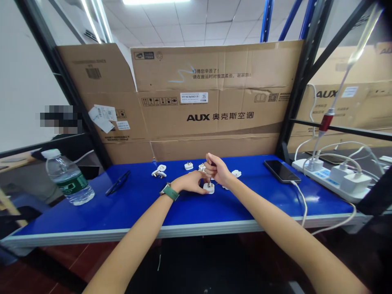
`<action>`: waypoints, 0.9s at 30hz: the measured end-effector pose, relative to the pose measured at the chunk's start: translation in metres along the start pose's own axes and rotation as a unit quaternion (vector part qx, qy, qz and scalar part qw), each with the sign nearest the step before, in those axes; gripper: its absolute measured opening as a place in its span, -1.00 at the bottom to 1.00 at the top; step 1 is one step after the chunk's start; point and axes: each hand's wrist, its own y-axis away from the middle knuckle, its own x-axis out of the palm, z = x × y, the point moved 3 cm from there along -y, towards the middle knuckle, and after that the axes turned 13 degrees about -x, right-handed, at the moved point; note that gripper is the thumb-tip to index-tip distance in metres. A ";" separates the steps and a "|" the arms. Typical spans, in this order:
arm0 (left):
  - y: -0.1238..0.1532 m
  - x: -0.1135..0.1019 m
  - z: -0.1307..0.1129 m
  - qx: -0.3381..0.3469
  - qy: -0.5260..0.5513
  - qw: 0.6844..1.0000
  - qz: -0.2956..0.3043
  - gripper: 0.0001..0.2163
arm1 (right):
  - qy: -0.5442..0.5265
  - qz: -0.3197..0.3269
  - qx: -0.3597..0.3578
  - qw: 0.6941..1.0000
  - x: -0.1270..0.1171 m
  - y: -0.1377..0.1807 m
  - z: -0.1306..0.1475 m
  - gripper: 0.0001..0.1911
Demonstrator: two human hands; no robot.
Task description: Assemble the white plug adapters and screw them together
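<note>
My left hand [192,182], with a green watch on its wrist, is closed around a small white plug [209,188] and steadies it on the blue table [128,204]. My right hand [217,169] is a fist over that plug, gripping a thin tool whose tip points down into the plug's top. Other white plugs lie just behind the hands: one with prongs [159,171] to the left, one [188,165] further back, one [236,173] to the right.
A water bottle [67,177] stands at the far left. Dark glasses [118,183] lie left of centre. A black phone [281,171] on a white cable lies at right, beside a power strip [329,177] with chargers. Cardboard boxes [211,102] wall the back.
</note>
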 end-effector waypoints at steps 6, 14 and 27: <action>0.001 -0.001 0.000 -0.003 -0.005 1.000 0.001 -0.68 | 0.035 0.013 0.006 0.999 0.002 -0.001 0.001 -0.51; 0.001 -0.002 -0.003 0.000 -0.007 1.000 -0.005 -0.68 | 0.024 0.018 0.010 0.999 0.002 0.001 0.002 -0.45; 0.001 0.000 0.000 -0.010 0.001 1.000 -0.002 -0.65 | 0.043 0.000 0.001 0.999 0.007 0.001 0.000 -0.55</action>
